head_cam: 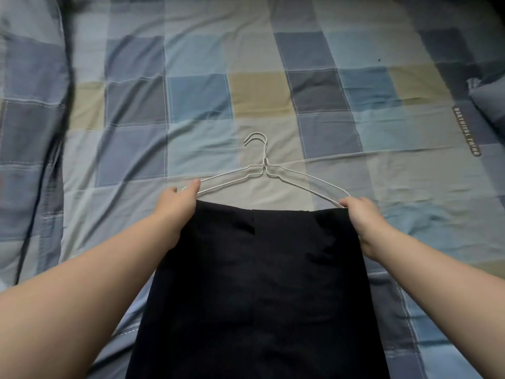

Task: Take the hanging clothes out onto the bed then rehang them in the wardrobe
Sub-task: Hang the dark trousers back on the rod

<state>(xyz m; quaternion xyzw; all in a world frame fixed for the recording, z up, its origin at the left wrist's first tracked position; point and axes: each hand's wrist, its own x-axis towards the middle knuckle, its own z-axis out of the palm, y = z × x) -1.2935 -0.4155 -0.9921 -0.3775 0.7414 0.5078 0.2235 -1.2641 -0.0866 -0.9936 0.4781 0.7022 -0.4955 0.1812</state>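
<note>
Head view, looking down at the bed (191, 91) with its blue, grey and beige check sheet.

- Black garment (257, 269) lay flat on the bed, centre-near. Its top edge pointed far and its lower end ran off the near frame edge.
- Two white wire hangers (308, 179) were stacked at the garment's top edge, hooks pointing far and resting on the sheet. Bottom bars were hidden under the cloth or the hands.
- Left hand (177, 203) gripped the hangers' left end: thumb laid along the wire, fingers curled under at the garment's top-left corner.
- Right hand (360, 214) gripped the right end: fingers curled together over the wire and the top-right corner. Couldn't tell whether the cloth itself was pinched.
- Both forearms reached in from the near edge, either side of the garment.
- Pillow (489, 102) sat at the right edge; a printed label (466, 131) was on the sheet near it.
- A dark blurred strand (68, 77) ran down the left side; couldn't tell what it was.
</note>
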